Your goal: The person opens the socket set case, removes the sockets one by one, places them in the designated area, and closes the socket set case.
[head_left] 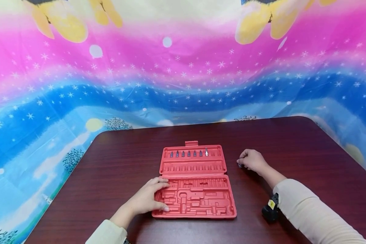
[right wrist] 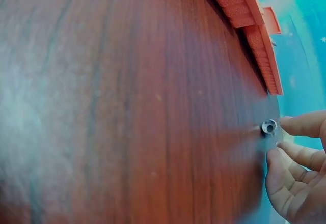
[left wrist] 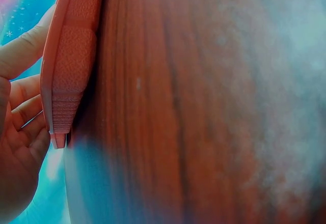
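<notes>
An opened red plastic tool case (head_left: 195, 218) lies on the table, its moulded slots facing up. Several dark screwdriver bits (head_left: 183, 154) and one silver piece (head_left: 206, 152) stand in a row in the case's far half. My left hand (head_left: 149, 198) rests at the near half's left edge, thumb and fingers spread over the rim; the left wrist view shows this hand (left wrist: 20, 127) beside the case's outer wall. To the right of the case, my right hand (head_left: 252, 160) is at a small metal socket (right wrist: 269, 128). Its index fingertip is beside the socket, the thumb lower and apart.
The dark wooden table (head_left: 109, 169) extends on both sides of the case. Behind it hangs a colourful printed cloth (head_left: 183, 74). A black device with a yellow label (head_left: 271, 206) is at my right wrist.
</notes>
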`<state>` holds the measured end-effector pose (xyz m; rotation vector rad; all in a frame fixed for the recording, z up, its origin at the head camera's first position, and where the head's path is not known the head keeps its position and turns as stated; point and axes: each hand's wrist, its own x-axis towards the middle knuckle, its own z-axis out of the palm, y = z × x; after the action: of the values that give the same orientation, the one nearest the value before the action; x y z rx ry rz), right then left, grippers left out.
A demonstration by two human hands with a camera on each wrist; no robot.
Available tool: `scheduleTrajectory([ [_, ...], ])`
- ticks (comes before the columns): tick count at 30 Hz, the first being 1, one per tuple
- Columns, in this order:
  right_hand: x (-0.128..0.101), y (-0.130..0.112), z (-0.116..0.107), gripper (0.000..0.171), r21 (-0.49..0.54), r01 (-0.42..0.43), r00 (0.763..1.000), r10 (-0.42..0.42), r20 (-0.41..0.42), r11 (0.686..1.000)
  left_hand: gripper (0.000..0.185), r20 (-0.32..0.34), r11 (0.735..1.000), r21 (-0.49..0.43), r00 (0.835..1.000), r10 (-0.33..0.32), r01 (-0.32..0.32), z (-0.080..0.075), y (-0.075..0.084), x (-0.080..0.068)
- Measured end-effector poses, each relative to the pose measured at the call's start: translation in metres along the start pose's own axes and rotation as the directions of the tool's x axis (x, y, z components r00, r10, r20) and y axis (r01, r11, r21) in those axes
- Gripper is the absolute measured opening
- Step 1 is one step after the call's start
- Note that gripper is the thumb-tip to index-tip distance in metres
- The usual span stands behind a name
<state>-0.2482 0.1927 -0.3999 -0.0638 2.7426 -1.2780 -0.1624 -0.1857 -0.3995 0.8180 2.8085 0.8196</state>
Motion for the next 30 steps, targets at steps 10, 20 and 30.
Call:
scheduleTrajectory([
  [10,-0.002,-0.003,-0.002,0.018,0.011,0.011,1.0,-0.011,-0.006,1.0,0.067,-0.006,1.0,0.008,1.0,0.008,-0.008,-0.001,0.0,0.001],
  [20,0.0,-0.017,0.001,0.021,0.048,0.048,0.999,-0.048,-0.003,0.998,0.068,-0.002,1.0,0.005,1.0,0.002,-0.002,0.001,0.0,0.001],
  [30,0.002,-0.033,0.01,0.023,0.14,0.065,0.997,-0.07,0.031,0.988,0.067,0.003,1.0,0.015,1.0,0.01,-0.01,0.001,-0.001,0.001],
])
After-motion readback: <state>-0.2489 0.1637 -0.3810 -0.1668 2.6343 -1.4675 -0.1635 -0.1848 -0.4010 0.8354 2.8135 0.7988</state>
